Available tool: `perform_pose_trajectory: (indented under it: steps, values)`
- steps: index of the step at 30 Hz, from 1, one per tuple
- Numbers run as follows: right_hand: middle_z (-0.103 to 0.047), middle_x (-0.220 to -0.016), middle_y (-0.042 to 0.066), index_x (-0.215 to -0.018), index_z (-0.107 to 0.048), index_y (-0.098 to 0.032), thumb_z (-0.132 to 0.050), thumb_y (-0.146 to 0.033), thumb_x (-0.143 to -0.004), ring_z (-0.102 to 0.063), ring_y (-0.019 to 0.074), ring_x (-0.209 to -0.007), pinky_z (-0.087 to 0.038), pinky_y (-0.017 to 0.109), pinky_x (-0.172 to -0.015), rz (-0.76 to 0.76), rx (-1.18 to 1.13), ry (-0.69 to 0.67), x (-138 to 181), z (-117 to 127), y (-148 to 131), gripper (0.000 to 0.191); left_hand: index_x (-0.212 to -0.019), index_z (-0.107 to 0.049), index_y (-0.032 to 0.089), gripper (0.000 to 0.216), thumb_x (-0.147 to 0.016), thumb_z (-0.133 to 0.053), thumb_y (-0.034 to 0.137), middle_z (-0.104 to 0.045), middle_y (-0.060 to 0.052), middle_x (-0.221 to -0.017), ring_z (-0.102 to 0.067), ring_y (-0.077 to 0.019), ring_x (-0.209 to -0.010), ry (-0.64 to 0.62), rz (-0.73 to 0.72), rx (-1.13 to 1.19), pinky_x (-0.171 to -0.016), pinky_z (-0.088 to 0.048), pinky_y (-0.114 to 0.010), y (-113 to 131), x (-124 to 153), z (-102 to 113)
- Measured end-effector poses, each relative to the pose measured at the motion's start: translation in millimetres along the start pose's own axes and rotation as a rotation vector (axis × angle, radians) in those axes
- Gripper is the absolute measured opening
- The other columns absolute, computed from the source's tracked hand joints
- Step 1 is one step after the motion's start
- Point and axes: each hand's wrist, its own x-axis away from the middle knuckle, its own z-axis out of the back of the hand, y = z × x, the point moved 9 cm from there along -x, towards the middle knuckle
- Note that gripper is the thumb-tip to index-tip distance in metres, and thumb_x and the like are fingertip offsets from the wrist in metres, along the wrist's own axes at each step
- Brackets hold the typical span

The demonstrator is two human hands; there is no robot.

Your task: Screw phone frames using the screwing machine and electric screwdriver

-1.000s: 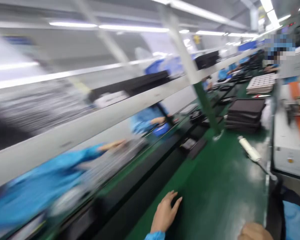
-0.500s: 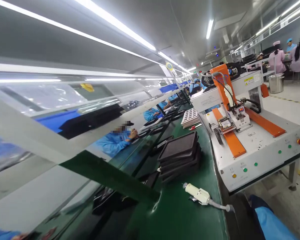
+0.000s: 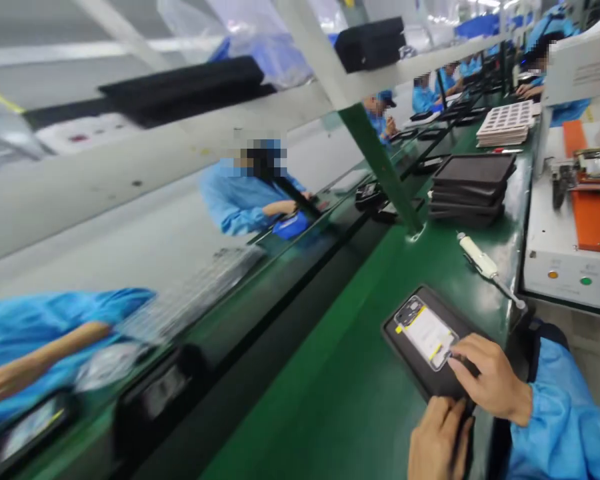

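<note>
A phone (image 3: 426,333), with a pale face, yellow strips and a camera block at its far end, lies on a dark shallow tray (image 3: 405,353) on the green bench. My right hand (image 3: 490,377) reaches in from the right, thumb and forefinger pinched at the phone's near end. At the tray's near edge, my left hand (image 3: 437,437) has its fingers bent over the dark rim; its lower part runs out of the picture. Beyond the tray lies a cream electric screwdriver (image 3: 480,259) with a cord, apart from both hands.
Stacked dark trays (image 3: 473,180) stand farther up the green bench (image 3: 290,400), near a pile of white sheets (image 3: 505,123). A white machine (image 3: 555,247) with orange rails borders the right. A slanted green post (image 3: 380,167) rises from the bench. Co-workers in blue sit across a dark channel.
The view has swung down and to the right. Both my hands, the phone and its tray now show; before, only a blue sleeve or clothing was visible at lower right.
</note>
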Motion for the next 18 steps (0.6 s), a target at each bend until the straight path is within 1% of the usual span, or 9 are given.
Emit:
perform_pose_trajectory:
  steps: [1, 3, 5, 6, 8, 11, 13, 15, 18]
  values:
    - [-0.066, -0.099, 0.012, -0.102, -0.064, -0.013, -0.047, -0.029, -0.095, -0.059, 0.0219, -0.094, -0.048, 0.036, -0.083, -0.01, 0.074, -0.057, -6.1, -4.8, -0.4, 0.025, -0.107, -0.073, 0.031, 0.029, -0.084, -0.058, 0.039, -0.071, -0.015, -0.099, -0.064, -0.0297, -0.092, -0.044, -0.001, 0.026, -0.082, -0.052, -0.037, 7.1, 6.4, -6.5]
    - [-0.057, -0.126, 0.019, -0.113, -0.062, -0.01, -0.057, -0.035, -0.089, -0.05, 0.0321, -0.116, -0.043, 0.048, -0.095, -0.054, 0.267, -0.184, -11.9, -20.0, 2.0, 0.035, -0.109, -0.072, 0.03, 0.03, -0.083, -0.061, 0.038, -0.072, -0.015, -0.102, -0.064, -0.0314, -0.095, -0.127, -0.01, 0.107, -0.085, -0.051, -0.04, 16.3, 15.7, -10.1]
    - [-0.043, -0.14, 0.025, -0.123, -0.057, -0.005, -0.061, -0.037, -0.087, -0.039, 0.0389, -0.128, -0.036, 0.056, -0.102, -0.105, 0.427, -0.28, -10.8, -34.7, 6.0, 0.049, -0.104, -0.074, 0.029, 0.027, -0.08, -0.066, 0.037, -0.073, -0.014, -0.1, -0.064, -0.0315, -0.094, -0.09, 0.007, 0.199, -0.088, -0.05, -0.042, 15.3, 18.4, 2.8]
    - [-0.04, -0.142, 0.027, -0.127, -0.054, -0.003, -0.059, -0.035, -0.088, -0.037, 0.0399, -0.131, -0.033, 0.057, -0.104, -0.126, 0.472, -0.313, -9.1, -40.8, 7.8, 0.051, -0.1, -0.075, 0.028, 0.024, -0.078, -0.068, 0.037, -0.073, -0.014, -0.098, -0.065, -0.031, -0.094, -0.017, 0.035, 0.241, -0.09, -0.05, -0.043, 10.0, 17.4, 14.0]
    - [-0.042, -0.141, 0.028, -0.13, -0.052, 0.0, -0.054, -0.029, -0.09, -0.036, 0.0395, -0.133, -0.032, 0.055, -0.106, -0.147, 0.508, -0.349, -6.1, -49.9, 10.1, 0.049, -0.095, -0.077, 0.026, 0.023, -0.074, -0.073, 0.036, -0.073, -0.013, -0.1, -0.065, -0.0307, -0.098, 0.166, 0.134, 0.359, -0.095, -0.05, -0.042, -9.3, 13.7, 35.9]
    - [-0.047, -0.138, 0.026, -0.133, -0.051, -0.001, -0.051, -0.022, -0.089, -0.036, 0.0385, -0.134, -0.033, 0.051, -0.108, -0.159, 0.502, -0.35, -5.0, -56.1, 13.3, 0.049, -0.097, -0.075, 0.022, 0.036, -0.064, -0.082, 0.034, -0.07, -0.013, -0.115, -0.061, -0.0318, -0.114, 0.334, 0.336, 0.751, -0.1, -0.049, -0.041, -46.5, 4.7, 44.0]
    - [-0.05, -0.137, 0.024, -0.132, -0.052, -0.002, -0.052, -0.02, -0.086, -0.039, 0.037, -0.133, -0.035, 0.049, -0.108, -0.161, 0.492, -0.327, -6.3, -56.8, 15.8, 0.049, -0.101, -0.073, 0.022, 0.042, -0.061, -0.084, 0.029, -0.064, -0.012, -0.127, -0.055, -0.0316, -0.122, 0.393, 0.434, 1.064, -0.101, -0.049, -0.042, -63.5, -4.4, 38.4]
    - [-0.052, -0.135, 0.022, -0.129, -0.056, -0.005, -0.052, -0.02, -0.084, -0.04, 0.0354, -0.132, -0.036, 0.047, -0.108, -0.174, 0.483, -0.287, -8.1, -55.2, 19.8, 0.047, -0.102, -0.071, 0.021, 0.037, -0.066, -0.081, 0.025, -0.061, -0.012, -0.131, -0.054, -0.0307, -0.124, 0.411, 0.475, 1.275, -0.101, -0.049, -0.044, -70.7, -15.9, 34.1]
    - [-0.054, -0.135, 0.016, -0.125, -0.059, -0.011, -0.053, -0.023, -0.083, -0.041, 0.0333, -0.132, -0.037, 0.046, -0.109, -0.188, 0.447, -0.218, -9.7, -51.9, 27.0, 0.044, -0.096, -0.072, 0.018, 0.022, -0.074, -0.072, 0.021, -0.069, -0.015, -0.116, -0.06, -0.0295, -0.117, 0.355, 0.51, 1.416, -0.098, -0.051, -0.046, -72.6, -34.3, 30.1]
